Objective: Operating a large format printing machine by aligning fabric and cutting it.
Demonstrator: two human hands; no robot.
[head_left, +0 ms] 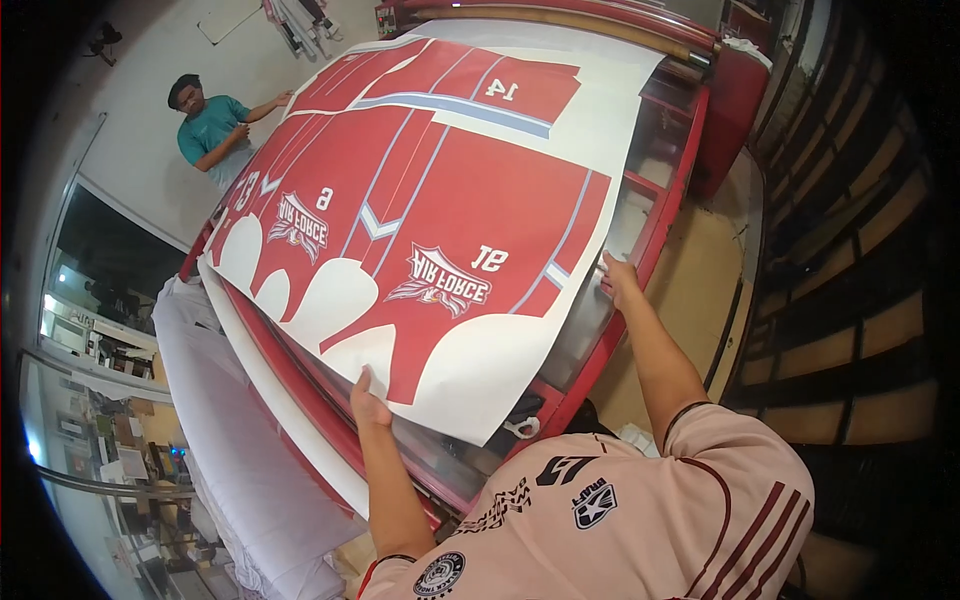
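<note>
A large white sheet of transfer paper point(490, 350), printed with red jersey panels with mirrored lettering, lies across a red-framed machine table point(664, 215). My left hand point(371, 403) holds its near edge, the thumb on top and the other fingers mostly hidden beneath. At the sheet's right edge my right hand point(621, 283) pinches the border between thumb and fingers. The sheet's near corner hangs slightly over the table's near end, between my two arms.
Red and metal rollers point(570, 22) span the machine's far end. At the far left stands a person in a teal shirt point(213, 128), one hand by the sheet's edge. White fabric point(235, 420) drapes along the left side. Dark shelving point(850, 290) lines the right.
</note>
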